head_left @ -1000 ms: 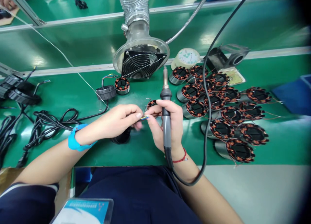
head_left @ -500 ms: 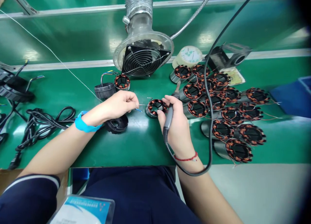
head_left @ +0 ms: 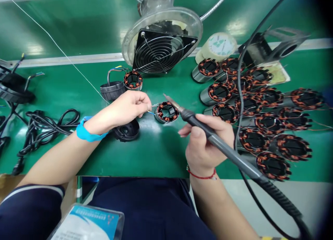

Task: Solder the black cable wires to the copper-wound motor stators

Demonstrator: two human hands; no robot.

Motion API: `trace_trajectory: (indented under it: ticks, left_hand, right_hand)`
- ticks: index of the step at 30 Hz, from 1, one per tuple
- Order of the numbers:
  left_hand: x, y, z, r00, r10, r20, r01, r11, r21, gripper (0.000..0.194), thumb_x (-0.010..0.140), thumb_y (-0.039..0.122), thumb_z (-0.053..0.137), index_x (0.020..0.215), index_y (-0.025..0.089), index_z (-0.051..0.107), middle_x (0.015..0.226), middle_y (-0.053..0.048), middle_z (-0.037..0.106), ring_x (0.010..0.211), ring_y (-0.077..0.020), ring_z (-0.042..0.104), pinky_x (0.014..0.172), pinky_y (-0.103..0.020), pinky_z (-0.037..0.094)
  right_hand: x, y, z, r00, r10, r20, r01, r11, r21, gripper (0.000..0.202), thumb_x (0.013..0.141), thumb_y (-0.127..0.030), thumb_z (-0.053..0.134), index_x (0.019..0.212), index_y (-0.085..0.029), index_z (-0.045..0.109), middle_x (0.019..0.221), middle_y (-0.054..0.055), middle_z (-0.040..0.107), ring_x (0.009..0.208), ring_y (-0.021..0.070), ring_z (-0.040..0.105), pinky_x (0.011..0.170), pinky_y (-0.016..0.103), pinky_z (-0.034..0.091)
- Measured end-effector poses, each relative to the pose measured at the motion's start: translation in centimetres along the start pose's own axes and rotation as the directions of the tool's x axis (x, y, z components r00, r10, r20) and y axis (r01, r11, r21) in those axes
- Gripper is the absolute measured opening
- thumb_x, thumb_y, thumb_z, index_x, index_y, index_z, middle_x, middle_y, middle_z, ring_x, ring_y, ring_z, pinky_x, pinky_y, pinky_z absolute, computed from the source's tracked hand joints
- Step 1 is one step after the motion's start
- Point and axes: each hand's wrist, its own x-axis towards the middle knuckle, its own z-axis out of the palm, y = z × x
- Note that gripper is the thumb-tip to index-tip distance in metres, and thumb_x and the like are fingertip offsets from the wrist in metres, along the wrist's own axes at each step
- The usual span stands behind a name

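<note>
Steadying is advised for the thin blue-and-bare wires (head_left: 151,112), seemingly pinched by the left hand (head_left: 127,109) beside the round copper-wound stator (head_left: 159,118) on the green desk (head_left: 156,155); the grey pen-shaped iron (head_left: 229,148) is gripped by the right hand (head_left: 199,151).

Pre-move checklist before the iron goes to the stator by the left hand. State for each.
1. Soldering iron gripped in right hand: ok.
2. Iron's tip clear of left hand: ok, visible gap.
3. Nearby stator standing on the bench, open end up: ok.
4. Blue wire joined to a stator lead: cannot tell, too small.
5. Cord not crossing the view of the grouped stators: not ok, it crosses them.
6. Tip at heat: cannot tell.
</note>
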Motion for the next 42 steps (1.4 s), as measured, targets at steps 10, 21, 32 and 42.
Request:
trace_trajectory:
  ticks: [10, 21, 32, 42]
  left_hand:
    - [0.34, -0.23, -0.02, 1.0, 0.008, -0.006, -0.008, 1.0, 0.026, 0.015, 0.08, 0.007, 0.054, 0.068, 0.014, 0.059, 0.056, 0.003, 0.052, 0.05, -0.007, 0.043, 0.052, -0.022, 0.033]
    - [0.38, 0.15, 0.18, 0.999, -0.027, -0.021, 0.027, 0.999, 0.021, 0.017, 0.081, 0.004, 0.055, 0.067, 0.014, 0.059, 0.055, 0.004, 0.052, 0.047, -0.0054, 0.041, 0.051, -0.02, 0.033]
    - [0.38, 0.36, 0.19, 0.999, -0.038, -0.03, 0.039, 0.999, 0.016, 0.018, 0.082, 0.003, 0.054, 0.068, 0.013, 0.058, 0.055, 0.004, 0.05, 0.048, -0.0048, 0.039, 0.053, -0.02, 0.032]
    - [0.47, 0.34, 0.24, 0.999, -0.018, -0.027, 0.018, 1.0, 0.008, 0.02, 0.081, 0.002, 0.054, 0.066, 0.014, 0.057, 0.053, 0.004, 0.049, 0.048, -0.0056, 0.039, 0.052, -0.021, 0.033]
  right_hand:
    - [-0.07, 0.11, 0.19, 0.988, -0.132, -0.081, 0.135, 0.991, 0.023, 0.013, 0.089, -0.028, 0.063, 0.096, -0.019, 0.066, 0.067, -0.002, 0.06, 0.046, 0.013, 0.062, 0.038, 0.026, 0.046]
    - [-0.52, 0.38, 0.45, 0.993, -0.105, -0.054, 0.109, 0.991, 0.078, 0.016, 0.088, -0.025, 0.065, 0.103, -0.019, 0.067, 0.075, -0.002, 0.065, 0.048, 0.0124, 0.067, 0.041, 0.026, 0.052]
    - [-0.5, 0.44, 0.55, 0.992, -0.112, -0.054, 0.115, 0.992, 0.057, 0.016, 0.088, -0.027, 0.065, 0.102, -0.018, 0.067, 0.075, -0.001, 0.066, 0.048, 0.0133, 0.067, 0.039, 0.024, 0.05]
    - [-0.41, 0.35, 0.68, 0.992, -0.1, -0.077, 0.105, 0.993, 0.062, 0.015, 0.088, -0.029, 0.065, 0.1, -0.02, 0.068, 0.074, -0.001, 0.066, 0.046, 0.0128, 0.066, 0.037, 0.024, 0.047]
